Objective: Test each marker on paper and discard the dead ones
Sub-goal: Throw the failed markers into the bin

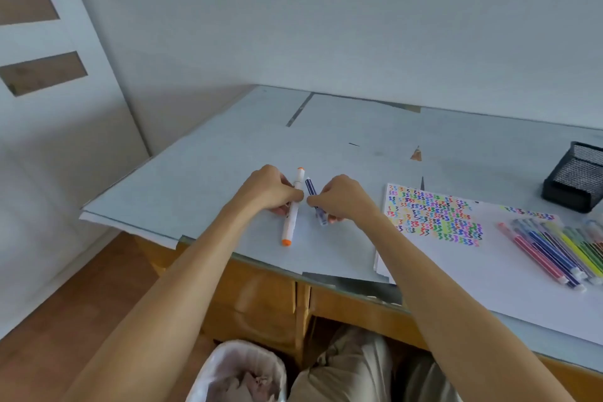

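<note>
Markers under test, head view: two are in hand at the middle of the desk (202, 173). The left hand (270, 192) has its fingers curled round a white marker with orange ends (292, 210), which lies near upright in the frame with its lower end on or close to the paper covering the desk; contact cannot be confirmed. The right hand (342, 197) pinches a dark blue marker (316, 202) just beside it. The two barrels stand close together but apart. Whether either cap is off cannot be told.

Progress, as a judgement: well advanced. The test sheet (434, 215) to the right carries many rows of coloured squiggles, and a batch of thin markers (554, 248) lies side by side on its right part, probably tested and kept. The two held markers appear outstanding. A mesh pen holder (576, 179) stands at the far right. A lined waste bin (241, 372) sits below the desk edge, holding crumpled material; no discarded marker is visible in it.
</note>
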